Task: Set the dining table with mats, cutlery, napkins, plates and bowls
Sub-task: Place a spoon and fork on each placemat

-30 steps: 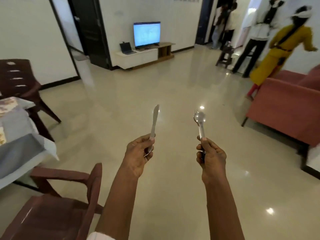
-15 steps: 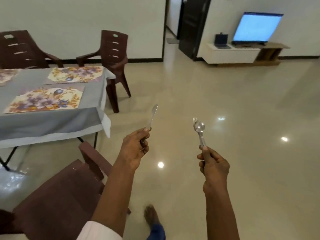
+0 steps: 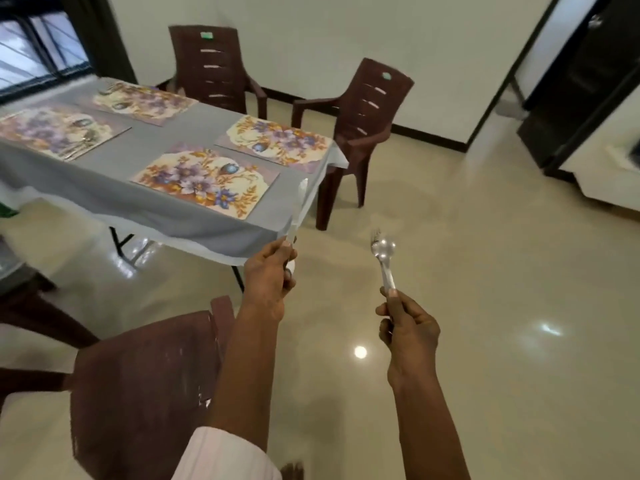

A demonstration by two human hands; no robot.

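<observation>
Left hand [image 3: 269, 273] grips a knife [image 3: 297, 211] by its handle, blade up. Right hand [image 3: 408, 329] pinches a spoon [image 3: 385, 249] and a fork [image 3: 375, 234] together, heads up, near the table [image 3: 194, 223] corner. I judge them light, stiff and slick, best held low on the handles. Bright, mirror-shiny steel. Beyond, floral mats [image 3: 204, 178] lie on grey cloth.

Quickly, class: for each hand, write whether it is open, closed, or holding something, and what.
Left hand: closed, holding a knife.
Right hand: closed, holding a spoon and fork together.
</observation>
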